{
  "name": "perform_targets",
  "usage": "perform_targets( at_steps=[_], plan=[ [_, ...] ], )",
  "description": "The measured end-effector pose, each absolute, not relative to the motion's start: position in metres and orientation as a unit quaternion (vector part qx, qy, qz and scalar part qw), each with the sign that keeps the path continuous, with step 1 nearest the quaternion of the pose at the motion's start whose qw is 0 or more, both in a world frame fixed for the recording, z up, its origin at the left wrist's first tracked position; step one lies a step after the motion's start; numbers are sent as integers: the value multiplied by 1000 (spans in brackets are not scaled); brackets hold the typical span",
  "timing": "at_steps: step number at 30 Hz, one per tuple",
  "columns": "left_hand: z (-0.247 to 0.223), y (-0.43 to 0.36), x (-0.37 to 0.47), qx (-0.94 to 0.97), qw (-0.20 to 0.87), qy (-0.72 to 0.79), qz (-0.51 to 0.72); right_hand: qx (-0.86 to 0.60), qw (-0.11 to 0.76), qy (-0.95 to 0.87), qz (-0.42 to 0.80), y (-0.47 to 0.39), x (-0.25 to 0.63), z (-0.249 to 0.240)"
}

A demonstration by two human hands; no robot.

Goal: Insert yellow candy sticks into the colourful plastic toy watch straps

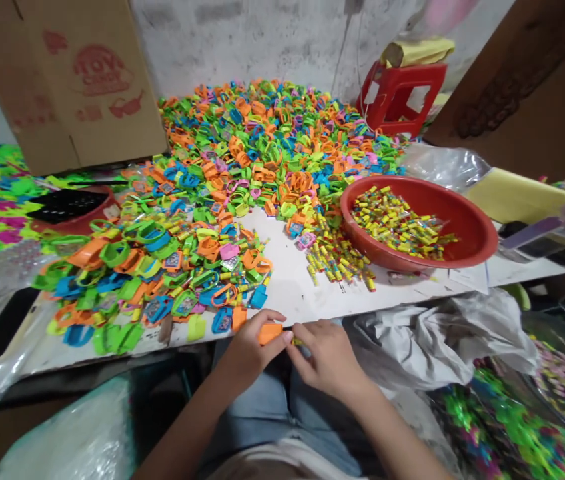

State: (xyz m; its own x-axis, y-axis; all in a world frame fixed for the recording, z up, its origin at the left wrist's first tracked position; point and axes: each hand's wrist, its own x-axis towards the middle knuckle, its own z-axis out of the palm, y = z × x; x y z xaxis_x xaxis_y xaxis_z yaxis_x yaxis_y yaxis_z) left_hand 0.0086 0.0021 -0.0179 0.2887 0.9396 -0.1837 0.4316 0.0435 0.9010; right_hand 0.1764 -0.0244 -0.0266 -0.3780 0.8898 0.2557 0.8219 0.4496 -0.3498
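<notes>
At the table's front edge, my left hand [250,350] is closed on an orange plastic toy watch [270,332]. Close beside it, the fingers of my right hand [327,357] are pinched together at the watch's right end. A bit of a small yellow-wrapped candy roll [296,341] shows at those fingertips, mostly hidden. To the left lies a heap of coloured toy watches [182,267] with yellow rolls among them. Loose yellow candy rolls [335,257] are spread in front of a red plastic bowl [482,230], which holds many more of them.
A large mound of toy watches [262,140] rises against the wall. A cardboard box [87,87] stands at back left, a red stool [397,100] at back right. Crumpled white plastic [437,337] hangs over the right front edge. The white tabletop [287,287] shows between the piles.
</notes>
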Motion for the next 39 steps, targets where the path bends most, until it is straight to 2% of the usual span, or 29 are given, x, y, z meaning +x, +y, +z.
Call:
perform_targets(
  at_steps=[4, 7, 10, 14, 18, 23, 26, 29, 33, 37, 39],
  plan=[
    [-13, 7, -6, 674, 406, 557, 265, -530, 243, -805, 111, -20, 171, -32],
    [-4, 24, -35, 683, 245, 608, 322, -545, 303, -774, 109, -13, 174, -38],
    [5, 48, -70, 640, 73, 675, 361, -565, 328, -749, 115, -8, 184, -45],
    [0, 73, -103, 623, -23, 701, 346, -574, 328, -741, 119, -5, 195, -53],
    [-16, 78, -114, 641, -24, 696, 323, -605, 301, -730, 105, 2, 205, -64],
    [-18, 72, -112, 657, -37, 649, 381, -684, 199, -699, 56, 20, 218, -82],
    [-11, 64, -93, 656, -61, 616, 433, -687, 180, -703, 43, 30, 218, -87],
    [-6, 59, -55, 715, -31, 545, 438, -687, 169, -706, 32, 38, 213, -87],
    [-8, 74, 11, 815, 75, 478, 319, -699, 152, -698, 23, 45, 208, -84],
    [-20, 125, 75, 819, 146, 526, 180, -697, 150, -701, 20, 44, 209, -83],
    [-29, 154, 101, 814, 155, 537, 161, -705, 149, -693, 19, 40, 211, -83]
  ],
)
